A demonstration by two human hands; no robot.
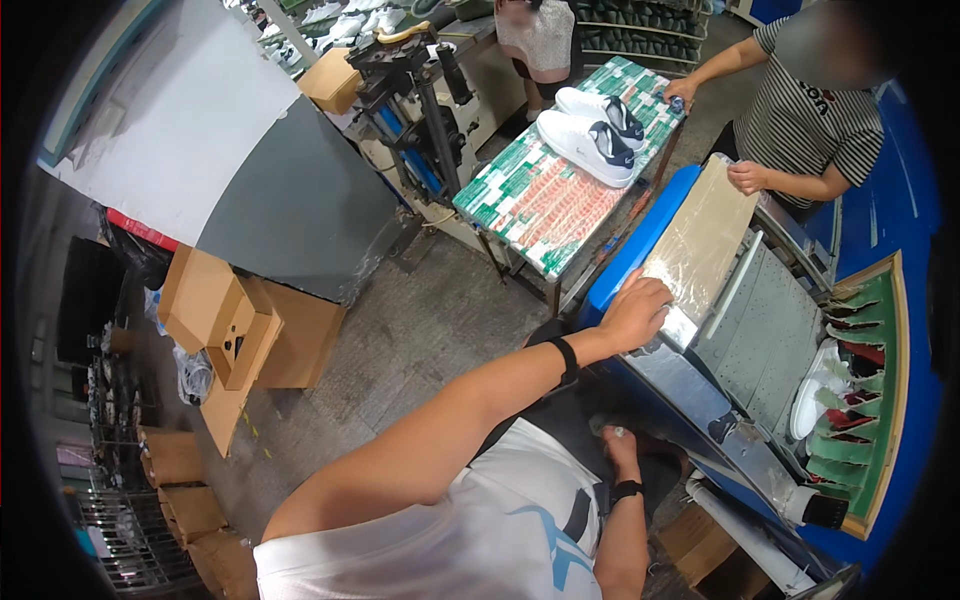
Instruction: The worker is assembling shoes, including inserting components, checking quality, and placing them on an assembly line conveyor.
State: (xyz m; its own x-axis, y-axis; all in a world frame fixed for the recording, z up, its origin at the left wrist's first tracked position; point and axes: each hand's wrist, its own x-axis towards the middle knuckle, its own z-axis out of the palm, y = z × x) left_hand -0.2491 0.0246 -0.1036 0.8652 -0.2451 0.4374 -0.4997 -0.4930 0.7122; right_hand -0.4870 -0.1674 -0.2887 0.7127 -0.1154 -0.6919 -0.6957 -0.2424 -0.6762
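My left hand [638, 312] rests on the near end of a brown board [703, 245] covered in clear film, its fingers lying over the surface. Low beside my lap, the fingers of my right hand [620, 447] are curled together; a small pale spot shows at them, too small to name. Beyond the board, a pair of white sneakers [585, 145] with dark heels stands on a small table [490, 195] wrapped in green, white and red patterned covering. To the right, a white shoe [812, 395] sits by a machine opening fringed with torn green strips [872, 440].
Across from me a co-worker in a striped shirt [830, 140] has one hand on the board and the other at the table's corner. A dark metal press [415, 110] stands behind. Cardboard boxes [225, 330] lie at left, beside a grey panel [300, 210]. Another person stands farther back.
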